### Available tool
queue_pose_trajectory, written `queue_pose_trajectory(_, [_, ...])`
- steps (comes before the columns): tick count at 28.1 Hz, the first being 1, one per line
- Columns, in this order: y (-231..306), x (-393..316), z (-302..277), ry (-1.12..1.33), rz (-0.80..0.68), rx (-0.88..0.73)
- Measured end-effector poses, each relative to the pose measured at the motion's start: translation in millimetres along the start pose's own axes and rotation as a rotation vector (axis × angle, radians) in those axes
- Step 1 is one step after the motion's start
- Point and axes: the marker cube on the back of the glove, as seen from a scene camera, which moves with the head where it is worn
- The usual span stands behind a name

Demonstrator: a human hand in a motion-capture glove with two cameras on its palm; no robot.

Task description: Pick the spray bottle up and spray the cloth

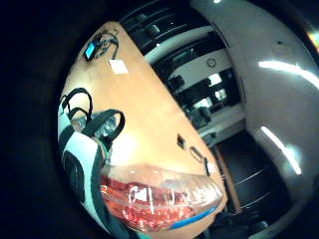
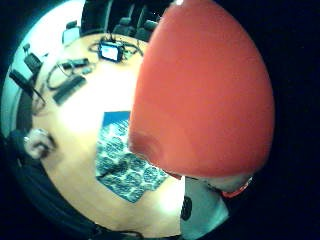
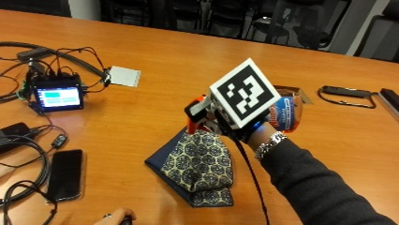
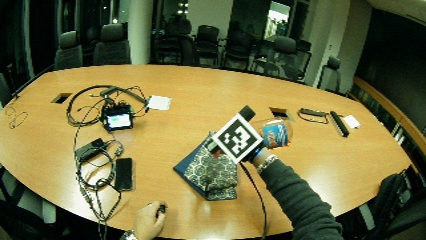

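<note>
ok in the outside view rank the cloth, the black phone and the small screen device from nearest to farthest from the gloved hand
1. The cloth, on the table right under the gloved right hand, which holds the spray bottle.
2. The black phone, flat near the table's front edge.
3. The small screen device, among the cables, farthest.

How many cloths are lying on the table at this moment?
1. A single folded dark blue patterned cloth lies on the wooden table, just below the gloved right hand holding the clear, red-tinted spray bottle. Nothing suggests another is hidden.
</note>
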Motion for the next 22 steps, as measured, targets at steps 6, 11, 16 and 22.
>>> queue_pose_trajectory(6, [-32,-9,-27,-0.192,0.1,0.048])
queue_pose_trajectory(11, [-52,-14,-45,-0.409,0.208,0.1])
queue_pose_trajectory(16, [-57,-18,-51,-0.646,0.345,0.198])
queue_pose_trajectory(22, [-63,-7,-50,-0.918,0.6,0.327])
